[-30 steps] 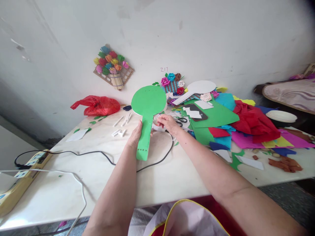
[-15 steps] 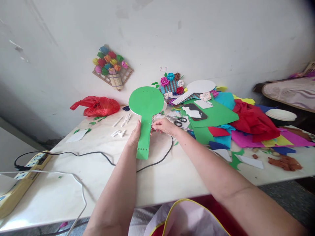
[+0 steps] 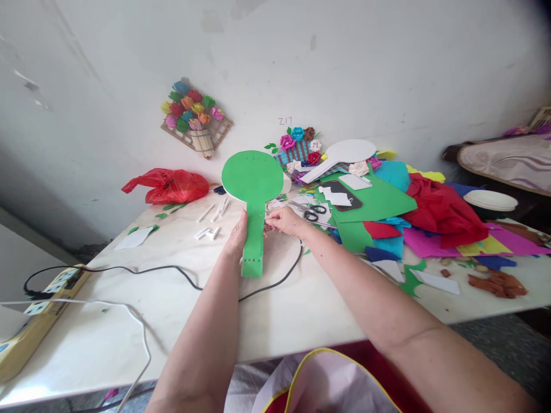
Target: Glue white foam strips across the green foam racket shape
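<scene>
A green paddle-shaped cutout (image 3: 252,178), with a round head, a straight handle and a white edge, stands nearly upright above the table. My left hand (image 3: 236,236) grips its handle from the left, thumb along the front edge and the other fingers hidden behind. On the other side, my right hand (image 3: 284,221) is closed in a pinch at the handle's right edge; anything small between those fingertips is hidden. A row of small holes crosses the handle near its lower end. Black-handled scissors (image 3: 316,212) lie just beyond my right hand.
White sticks (image 3: 218,210) and a red plastic bag (image 3: 172,186) lie at the left. A black cord (image 3: 275,285) crosses the table towards a power strip (image 3: 55,292). Coloured sheets (image 3: 374,198), a phone (image 3: 342,196) and a white paddle-shaped cutout (image 3: 348,152) are piled at the right.
The green cutout has tilted slightly: its round head has moved a little left and its lower end a little right. Both hands keep nearly the same places.
</scene>
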The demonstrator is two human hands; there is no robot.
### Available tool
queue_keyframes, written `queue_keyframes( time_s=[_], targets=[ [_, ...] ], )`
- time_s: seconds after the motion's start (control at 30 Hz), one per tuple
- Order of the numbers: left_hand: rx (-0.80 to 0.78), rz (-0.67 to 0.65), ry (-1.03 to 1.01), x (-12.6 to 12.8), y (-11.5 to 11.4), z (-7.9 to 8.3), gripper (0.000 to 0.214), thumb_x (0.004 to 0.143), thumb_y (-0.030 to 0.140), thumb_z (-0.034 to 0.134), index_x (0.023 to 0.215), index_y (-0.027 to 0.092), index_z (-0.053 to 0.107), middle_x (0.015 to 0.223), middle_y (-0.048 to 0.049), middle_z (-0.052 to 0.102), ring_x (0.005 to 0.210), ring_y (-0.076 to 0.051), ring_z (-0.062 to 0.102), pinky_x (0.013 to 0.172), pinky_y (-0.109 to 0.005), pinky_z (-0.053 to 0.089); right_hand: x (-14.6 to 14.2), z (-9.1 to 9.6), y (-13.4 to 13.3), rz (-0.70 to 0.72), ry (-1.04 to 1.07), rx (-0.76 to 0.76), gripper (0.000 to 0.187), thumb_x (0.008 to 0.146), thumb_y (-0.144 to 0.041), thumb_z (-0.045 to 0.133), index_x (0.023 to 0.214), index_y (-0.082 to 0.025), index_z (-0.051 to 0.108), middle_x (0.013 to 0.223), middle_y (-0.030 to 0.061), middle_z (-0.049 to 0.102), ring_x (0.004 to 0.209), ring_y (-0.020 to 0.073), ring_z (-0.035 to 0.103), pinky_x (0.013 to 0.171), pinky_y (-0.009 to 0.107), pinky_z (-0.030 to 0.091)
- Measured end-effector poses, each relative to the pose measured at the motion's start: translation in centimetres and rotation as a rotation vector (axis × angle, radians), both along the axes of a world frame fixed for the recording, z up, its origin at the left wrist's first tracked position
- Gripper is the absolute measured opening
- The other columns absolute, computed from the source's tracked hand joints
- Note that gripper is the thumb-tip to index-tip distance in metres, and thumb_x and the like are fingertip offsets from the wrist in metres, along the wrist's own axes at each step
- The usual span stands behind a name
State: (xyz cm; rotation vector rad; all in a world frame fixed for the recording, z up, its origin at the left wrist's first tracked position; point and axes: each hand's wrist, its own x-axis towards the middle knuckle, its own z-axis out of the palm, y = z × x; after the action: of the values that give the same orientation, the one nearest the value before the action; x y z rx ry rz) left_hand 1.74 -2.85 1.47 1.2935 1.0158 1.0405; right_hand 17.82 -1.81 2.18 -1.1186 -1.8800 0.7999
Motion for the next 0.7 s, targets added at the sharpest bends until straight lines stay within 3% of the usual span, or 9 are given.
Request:
queue_keyframes(
  time_s=[0.27,0.43,0.7],
  targets=[
    [0.019,-0.007,-0.009,0.2,0.2,-0.5,0.065,0.081,0.061,0.022,0.106,0.013,0.058,0.073,-0.0106,0.065,0.065,-0.019,0.061,0.049,-0.026,0.045,-0.6,0.6,-0.6,-0.258,-0.282,0.174,0.018,0.067,-0.019,0.049,0.058,-0.015,0.064,0.058,0.0016,0.061,0.055,0.0107,0.05,0.05,0.021,0.031],
    [-0.011,-0.029,0.032,0.2,-0.3,0.3,0.069,0.081,0.062,0.017,0.102,0.012,0.061,0.068,-0.0099,0.065,0.064,-0.019,0.061,0.045,-0.025,0.043,0.5,0.2,0.2,-0.462,-0.266,0.196,0.021,0.071,-0.022,0.047,0.061,-0.016,0.065,0.061,0.003,0.062,0.056,0.0123,0.051,0.051,0.022,0.031],
    [-0.035,0.059,0.042,0.2,-0.7,0.9,0.07,0.082,0.06,0.014,0.099,0.012,0.062,0.063,-0.0087,0.064,0.059,-0.018,0.06,0.043,-0.025,0.04,0.7,-0.4,0.9,-0.196,-0.053,0.017,0.023,0.073,-0.031,0.051,0.061,-0.014,0.062,0.056,0.0005,0.06,0.047,0.0091,0.052,0.049,0.021,0.035]
  ],
)
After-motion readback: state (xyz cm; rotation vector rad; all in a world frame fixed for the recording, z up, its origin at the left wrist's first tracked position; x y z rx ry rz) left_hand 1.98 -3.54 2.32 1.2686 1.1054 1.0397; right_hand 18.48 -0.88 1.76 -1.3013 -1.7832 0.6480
